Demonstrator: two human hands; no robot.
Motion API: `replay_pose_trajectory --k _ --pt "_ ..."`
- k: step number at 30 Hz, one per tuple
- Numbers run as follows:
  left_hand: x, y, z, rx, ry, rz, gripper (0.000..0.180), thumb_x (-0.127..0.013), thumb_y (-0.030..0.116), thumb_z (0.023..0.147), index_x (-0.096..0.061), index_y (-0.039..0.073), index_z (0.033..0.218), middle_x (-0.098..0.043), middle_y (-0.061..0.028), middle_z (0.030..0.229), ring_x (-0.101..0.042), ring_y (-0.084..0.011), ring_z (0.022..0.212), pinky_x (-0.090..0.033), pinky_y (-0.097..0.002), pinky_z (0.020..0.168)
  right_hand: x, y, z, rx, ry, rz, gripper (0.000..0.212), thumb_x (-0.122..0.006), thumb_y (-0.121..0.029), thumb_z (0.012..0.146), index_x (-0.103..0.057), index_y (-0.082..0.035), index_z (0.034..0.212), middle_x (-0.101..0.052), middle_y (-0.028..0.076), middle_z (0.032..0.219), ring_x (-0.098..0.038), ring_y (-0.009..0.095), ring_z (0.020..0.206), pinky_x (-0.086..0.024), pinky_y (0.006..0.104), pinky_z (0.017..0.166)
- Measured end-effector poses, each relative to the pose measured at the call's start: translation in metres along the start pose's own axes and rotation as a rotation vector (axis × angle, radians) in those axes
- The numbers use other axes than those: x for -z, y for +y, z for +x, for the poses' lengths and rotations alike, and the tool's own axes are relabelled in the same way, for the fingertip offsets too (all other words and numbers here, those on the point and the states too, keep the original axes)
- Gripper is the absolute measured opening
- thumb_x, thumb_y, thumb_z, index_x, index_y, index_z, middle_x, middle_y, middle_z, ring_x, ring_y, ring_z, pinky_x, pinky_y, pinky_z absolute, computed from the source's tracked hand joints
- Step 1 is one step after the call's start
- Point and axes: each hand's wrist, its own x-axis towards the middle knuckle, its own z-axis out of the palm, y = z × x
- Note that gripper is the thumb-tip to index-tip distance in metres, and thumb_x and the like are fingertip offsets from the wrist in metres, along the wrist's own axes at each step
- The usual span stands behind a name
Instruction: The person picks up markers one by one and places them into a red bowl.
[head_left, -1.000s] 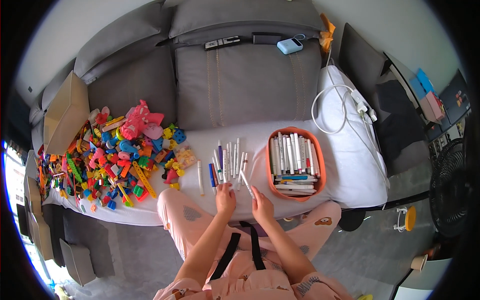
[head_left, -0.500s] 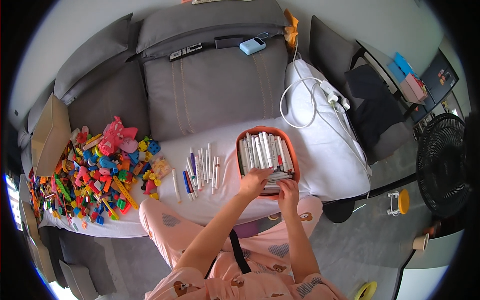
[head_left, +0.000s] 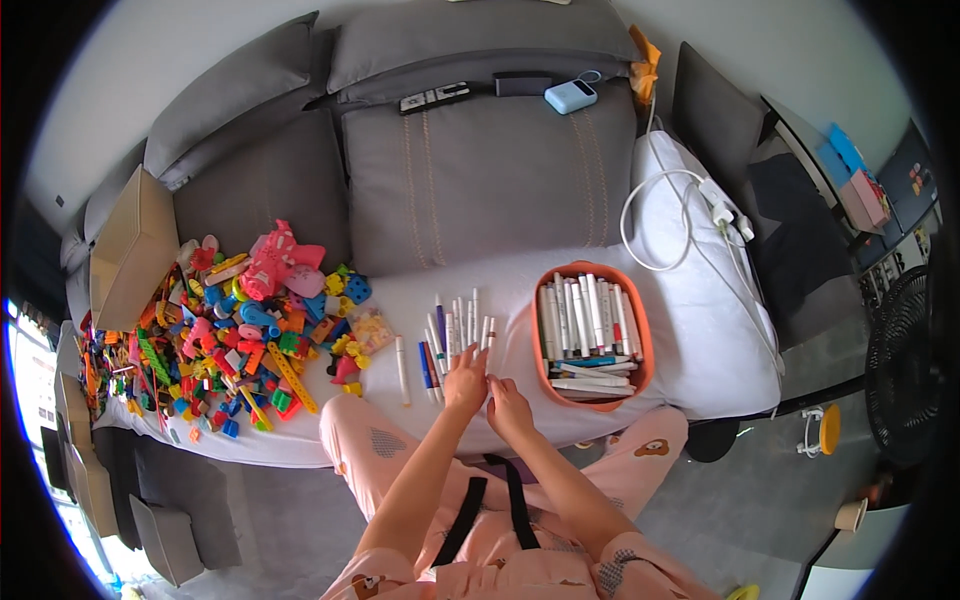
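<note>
My left hand (head_left: 466, 386) lies over the near ends of a loose row of markers (head_left: 462, 320) on the white sheet, its fingers stretched forward onto them. My right hand (head_left: 511, 412) is close beside it, with fingers curled in at the near end of the row. Whatever it may be pinching is hidden. Most of these markers are white, and a blue one (head_left: 425, 364) lies at the left of the row. To the right, an orange-rimmed bin (head_left: 649, 345) holds many white markers, upright-leaning at the back and lying crosswise at the front.
A heap of colourful toys and blocks (head_left: 240, 330) covers the left side, beside a tipped beige box (head_left: 130, 250). A single marker (head_left: 402, 370) lies apart. Grey cushions (head_left: 490, 185) stand behind, with a blue power bank (head_left: 571, 96) on top. A white cable (head_left: 632, 215) loops at right.
Both hands have left the bin and moved left to the loose markers on the sheet. The whole view has shifted, so everything sits farther right in the picture.
</note>
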Motion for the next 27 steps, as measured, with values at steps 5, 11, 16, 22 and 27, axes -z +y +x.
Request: replay_pose_trajectory --k 5,11,16,22,27 --pt "0.004 -0.013 0.023 -0.043 -0.178 0.065 0.034 -0.057 0.013 0.079 -0.061 0.016 0.113 -0.055 -0.0040 0.120 -0.052 -0.0297 0.106 -0.049 -0.0403 0.086 -0.031 0.005 0.023 -0.177 -0.117 -0.179 0.035 -0.054 -0.009 0.080 -0.049 -0.008 0.115 -0.053 0.018 0.093 -0.058 0.039 0.072 -0.049 0.0488 0.062" --pt "-0.003 -0.007 -0.003 0.076 -0.131 -0.021 0.016 -0.056 0.012 0.079 -0.064 0.013 0.093 -0.060 -0.0050 0.102 -0.057 -0.0301 0.094 -0.049 -0.0400 0.080 -0.033 0.025 0.012 -0.030 -0.069 -0.279 0.035 -0.058 -0.015 0.081 -0.050 -0.010 0.114 -0.054 0.017 0.086 -0.058 0.037 0.072 -0.048 0.0469 0.062" --pt "-0.013 -0.007 -0.036 0.120 0.145 -0.253 0.016 -0.062 0.011 0.076 -0.061 0.007 0.091 -0.062 -0.0093 0.090 -0.057 -0.0301 0.085 -0.048 -0.0412 0.074 -0.017 0.030 -0.011 -0.133 -0.028 -0.163 0.032 -0.061 -0.012 0.079 -0.054 -0.008 0.110 -0.059 0.016 0.090 -0.060 0.035 0.080 -0.049 0.0453 0.066" --pt "0.009 0.028 -0.018 0.346 0.409 -0.682 0.025 -0.063 0.005 0.080 -0.061 0.004 0.106 -0.062 -0.0097 0.091 -0.058 -0.0232 0.079 -0.048 -0.0341 0.070 0.068 0.006 -0.033 0.128 0.345 -0.032 0.023 -0.063 -0.004 0.080 -0.060 -0.004 0.103 -0.063 0.015 0.093 -0.060 0.033 0.086 -0.048 0.0404 0.075" --pt "0.025 0.101 0.028 0.036 0.268 -0.764 0.020 -0.063 0.003 0.079 -0.068 0.006 0.098 -0.066 -0.0136 0.094 -0.063 -0.0271 0.085 -0.051 -0.0358 0.074 0.147 0.039 -0.038 0.015 0.552 -0.177 0.029 -0.059 0.006 0.075 -0.062 -0.005 0.102 -0.059 0.014 0.101 -0.056 0.033 0.093 -0.046 0.0412 0.081"
